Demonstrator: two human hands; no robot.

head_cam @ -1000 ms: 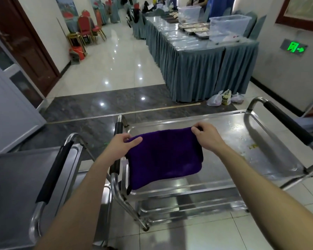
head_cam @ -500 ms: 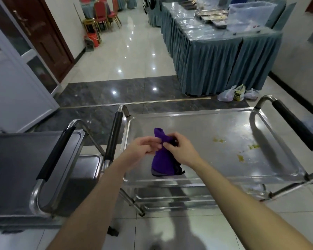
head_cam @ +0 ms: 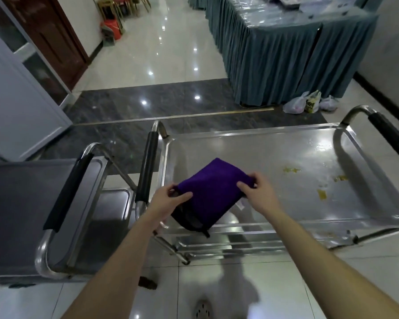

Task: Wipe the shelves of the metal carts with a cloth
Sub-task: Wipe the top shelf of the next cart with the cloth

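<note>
Purple cloth point(head_cam: 211, 194) folded, held over near-left area of top shelf point(head_cam: 263, 155) of right-hand metal cart point(head_cam: 346, 236); left hand point(head_cam: 171, 199) pinches cloth's left corner; right hand point(head_cam: 259, 192) pinches right edge; yellow stains point(head_cam: 321, 194) on shelf right of cloth; second cart point(head_cam: 55, 203) stands just beside, left.

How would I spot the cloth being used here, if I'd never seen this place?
Look at the shiny metal cart in the middle, the one with yellow stains on its top shelf. Near its front left corner, the left hand and right hand hold a folded cloth. It is deep purple, the only soft, dark thing on the steel.
</note>
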